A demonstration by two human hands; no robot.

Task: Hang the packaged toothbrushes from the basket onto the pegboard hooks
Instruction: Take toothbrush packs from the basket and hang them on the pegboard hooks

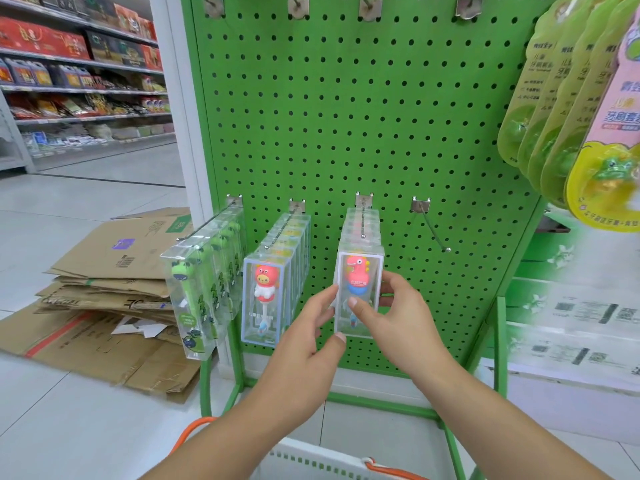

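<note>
A clear boxed toothbrush with a red dinosaur figure hangs at the front of the third hook on the green pegboard. My left hand holds its left edge with thumb and fingers. My right hand grips its right side, thumb across the front. Rows of green-frog boxes and pink-pig boxes hang on the two hooks to the left. A fourth hook on the right is bare. The white basket with orange handles sits below my arms; its contents are hidden.
Flattened cardboard lies on the floor at the left. Green and pink carded toothbrush packs hang at the upper right. White cartons stand at the right. Several bare hooks line the pegboard's top. Store shelves fill the far left.
</note>
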